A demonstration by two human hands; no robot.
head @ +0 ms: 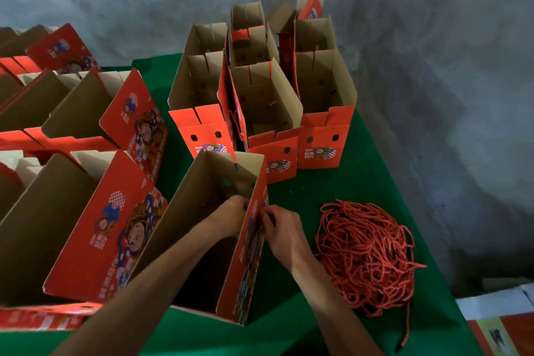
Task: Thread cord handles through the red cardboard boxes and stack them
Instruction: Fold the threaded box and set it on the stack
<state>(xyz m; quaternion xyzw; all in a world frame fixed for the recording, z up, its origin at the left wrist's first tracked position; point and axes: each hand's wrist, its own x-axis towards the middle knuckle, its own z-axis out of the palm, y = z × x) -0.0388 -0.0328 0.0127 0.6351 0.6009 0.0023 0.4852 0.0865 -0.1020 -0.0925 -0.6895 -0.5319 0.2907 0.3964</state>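
Observation:
An open red cardboard box stands on the green table in front of me, brown inside, printed red outside. My left hand reaches inside it and presses against its right wall. My right hand is outside that same wall with its fingers curled at the wall's surface, apparently pinching a cord end that I cannot see clearly. A loose heap of red cords lies on the table just right of my right hand.
Several open red boxes stand in stacked rows at the back of the green table. More open boxes crowd the left side. A grey concrete wall stands behind. Flat printed cartons lie at the lower right.

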